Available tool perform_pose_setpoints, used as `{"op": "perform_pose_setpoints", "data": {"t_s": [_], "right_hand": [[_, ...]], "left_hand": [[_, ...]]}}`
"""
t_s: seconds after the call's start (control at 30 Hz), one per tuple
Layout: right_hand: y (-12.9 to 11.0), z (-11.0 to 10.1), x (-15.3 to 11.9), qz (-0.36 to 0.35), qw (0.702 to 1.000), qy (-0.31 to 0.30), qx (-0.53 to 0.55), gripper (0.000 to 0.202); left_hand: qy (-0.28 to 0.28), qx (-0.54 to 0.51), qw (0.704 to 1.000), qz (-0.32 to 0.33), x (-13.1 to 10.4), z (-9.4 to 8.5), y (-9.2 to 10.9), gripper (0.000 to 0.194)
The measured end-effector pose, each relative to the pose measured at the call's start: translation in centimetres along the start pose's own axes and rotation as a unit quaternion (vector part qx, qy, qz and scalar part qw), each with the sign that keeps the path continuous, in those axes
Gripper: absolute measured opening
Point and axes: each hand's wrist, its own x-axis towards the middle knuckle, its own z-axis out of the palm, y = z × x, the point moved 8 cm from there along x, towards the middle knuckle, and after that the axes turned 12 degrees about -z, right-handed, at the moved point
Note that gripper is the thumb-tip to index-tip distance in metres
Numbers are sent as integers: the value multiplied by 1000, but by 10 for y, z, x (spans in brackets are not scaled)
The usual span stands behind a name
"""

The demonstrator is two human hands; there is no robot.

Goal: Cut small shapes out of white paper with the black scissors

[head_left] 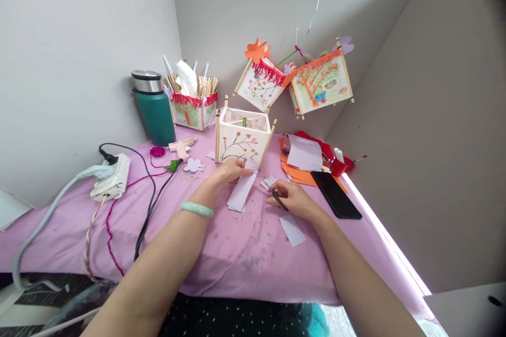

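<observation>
My left hand (pixel 234 169), with a pale green bangle on the wrist, pinches the upper end of a stack of white paper strips (pixel 241 194). Fine cuts seem to show at that end, near my fingertips. In my right hand (pixel 294 199) is a pair of scissors (pixel 280 200); a black handle and a short metal part show, the rest is behind my fingers. A small white paper piece (pixel 269 183) lies by the blades, and another paper piece (pixel 292 230) rests below my right hand. Just behind my left hand stands a lantern (pixel 244 142) with a painted branch and wooden corner sticks.
Two decorated lanterns (pixel 322 81) hang at the back. A green bottle (pixel 156 116), a stick-filled box (pixel 190 113), a glue gun (pixel 182 148) and a power strip (pixel 112 176) with cords are at left. A phone (pixel 336 195) and coloured paper (pixel 303 154) lie at right.
</observation>
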Motion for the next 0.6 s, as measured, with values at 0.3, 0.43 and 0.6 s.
{"op": "perform_pose_setpoints", "data": {"t_s": [0.3,0.43,0.6], "right_hand": [[-1,-1,-1,2,1000,-1,3,33],[-1,1,-2,6,1000,-11,10,32],[-1,1,-2,5,1000,-10,9,34]], "left_hand": [[-18,-14,1000,-6,0,2,0,22],[-17,-6,1000,-6,2,1,-1,20],[-22,5,1000,-3,1,1,-1,21]]}}
